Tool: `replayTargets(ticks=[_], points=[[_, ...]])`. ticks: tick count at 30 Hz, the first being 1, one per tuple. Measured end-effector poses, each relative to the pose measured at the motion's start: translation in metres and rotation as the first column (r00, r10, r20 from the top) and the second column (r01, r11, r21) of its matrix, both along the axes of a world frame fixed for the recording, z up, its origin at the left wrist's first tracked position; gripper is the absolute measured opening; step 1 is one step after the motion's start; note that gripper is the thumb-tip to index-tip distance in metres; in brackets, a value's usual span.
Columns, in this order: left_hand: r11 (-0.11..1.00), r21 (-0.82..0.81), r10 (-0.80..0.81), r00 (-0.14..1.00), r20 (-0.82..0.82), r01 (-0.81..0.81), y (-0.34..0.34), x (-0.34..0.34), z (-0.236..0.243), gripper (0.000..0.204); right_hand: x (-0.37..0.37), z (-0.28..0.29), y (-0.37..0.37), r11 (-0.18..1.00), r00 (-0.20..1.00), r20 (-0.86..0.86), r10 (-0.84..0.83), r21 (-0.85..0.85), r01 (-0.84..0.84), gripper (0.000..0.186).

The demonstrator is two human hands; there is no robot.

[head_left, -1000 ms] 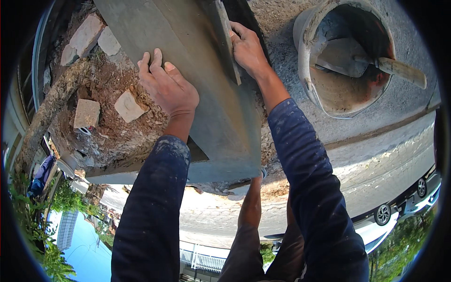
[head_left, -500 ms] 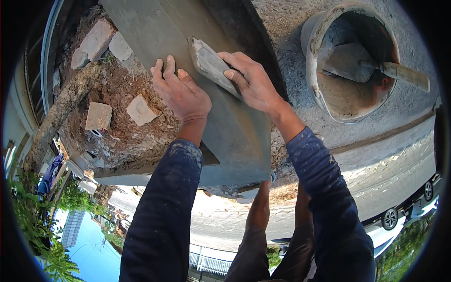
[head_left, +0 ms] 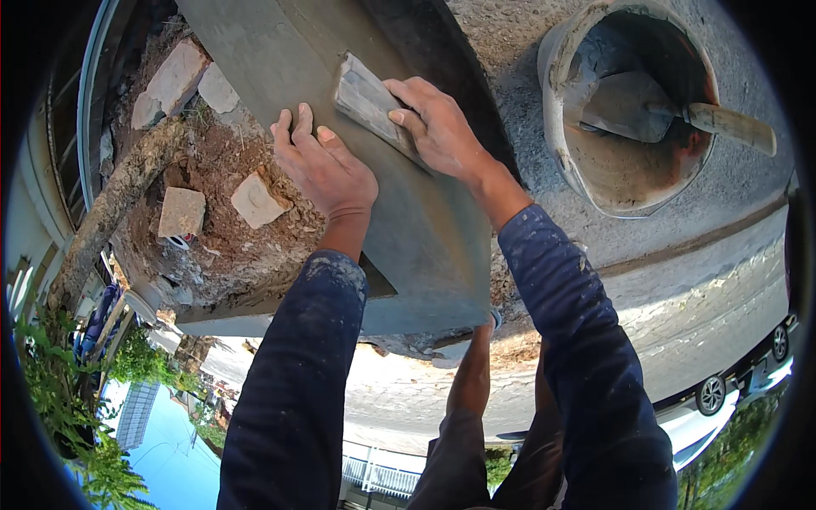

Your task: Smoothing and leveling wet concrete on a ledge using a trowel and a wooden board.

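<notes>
My right hand (head_left: 442,127) grips a grey, mortar-smeared float (head_left: 374,98), a flat block-like tool. It lies against the smooth grey cement top of a low wall (head_left: 425,225). To its left, my left hand (head_left: 327,166) has its fingers stretched out, the palm by the inner edge of the cement surface. Nothing shows in that hand, and whether its underside touches the cement I cannot tell. Dried cement specks cover both dark blue sleeves.
On the right stands a bucket (head_left: 561,157) holding a trowel (head_left: 633,106), its handle jutting over the rim. Inside the wall's corner are reddish soil, broken blocks (head_left: 257,201) and a trunk-like piece (head_left: 115,200). A parked white car (head_left: 693,425) is at the far lower right.
My right hand and the float have moved slightly left and up along the cement, and the float has turned a little. My left hand has barely shifted.
</notes>
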State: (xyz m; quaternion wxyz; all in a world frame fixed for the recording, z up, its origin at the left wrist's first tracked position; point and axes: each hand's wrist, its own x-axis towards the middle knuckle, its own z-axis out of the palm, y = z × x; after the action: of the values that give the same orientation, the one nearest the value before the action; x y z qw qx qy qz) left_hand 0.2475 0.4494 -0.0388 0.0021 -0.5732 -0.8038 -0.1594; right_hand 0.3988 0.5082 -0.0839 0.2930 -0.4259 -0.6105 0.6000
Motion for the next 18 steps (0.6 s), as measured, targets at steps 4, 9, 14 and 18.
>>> replayTargets(ticks=[4, 9, 14, 18], points=[[1.0, -0.017, 0.001, 1.0, -0.02, -0.001, -0.001, 0.007, -0.004, 0.046, 0.088, 0.02, -0.09, 0.964, 0.988, 0.056, 0.143, -0.233, -0.126, 0.036], [1.0, -0.008, -0.004, 1.0, -0.028, 0.004, -0.002, -0.004, 0.002, 0.045, 0.051, 0.007, -0.041, 0.985, 0.991, 0.071, -0.111, -0.122, 0.119, 0.037], [1.0, 0.022, -0.018, 1.0, 0.005, 0.018, 0.003, 0.009, -0.006, 0.044, -0.019, -0.044, 0.064, 0.969, 0.972, 0.105, -0.209, 0.155, 0.192, 0.044], [1.0, 0.009, 0.0, 1.0, 0.005, 0.0, -0.001, 0.005, -0.004, 0.045, -0.019, -0.03, 0.04, 0.996, 0.986, 0.167, 0.006, 0.091, -0.022, 0.049]])
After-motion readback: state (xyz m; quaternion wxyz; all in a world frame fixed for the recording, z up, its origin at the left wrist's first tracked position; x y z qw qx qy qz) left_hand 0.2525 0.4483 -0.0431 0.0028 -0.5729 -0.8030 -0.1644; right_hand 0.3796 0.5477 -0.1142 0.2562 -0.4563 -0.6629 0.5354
